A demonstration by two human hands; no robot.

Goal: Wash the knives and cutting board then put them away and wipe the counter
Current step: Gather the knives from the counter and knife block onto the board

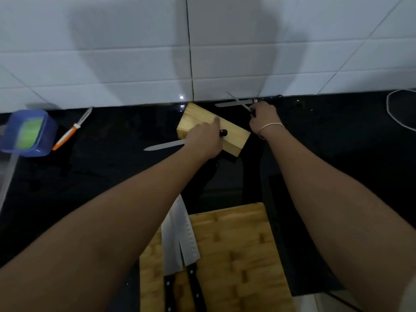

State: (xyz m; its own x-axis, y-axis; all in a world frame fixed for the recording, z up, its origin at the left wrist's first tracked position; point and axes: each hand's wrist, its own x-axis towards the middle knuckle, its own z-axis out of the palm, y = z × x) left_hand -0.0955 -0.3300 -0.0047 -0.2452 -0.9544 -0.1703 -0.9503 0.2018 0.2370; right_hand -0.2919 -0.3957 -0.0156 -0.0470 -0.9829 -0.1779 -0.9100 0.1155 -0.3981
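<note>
A wooden knife block (234, 136) stands at the back of the black counter (101, 167). My left hand (206, 140) grips a black-handled knife (166, 145) over the block, its blade pointing left. Behind the block, my right hand (263, 119) grips a thin knife (239, 102) whose blade points up-left toward the wall. Another long knife (234, 104) lies along the wall. Near me a wooden cutting board (243, 255) carries two wide knives (180, 242) with black handles.
A blue plastic container (27, 134) with a green sponge inside sits at the far left, next to the sink's edge (6, 176). An orange-handled peeler (74, 129) lies beside it. A white cable (398, 111) loops at the right. White tiles (135, 52) back the counter.
</note>
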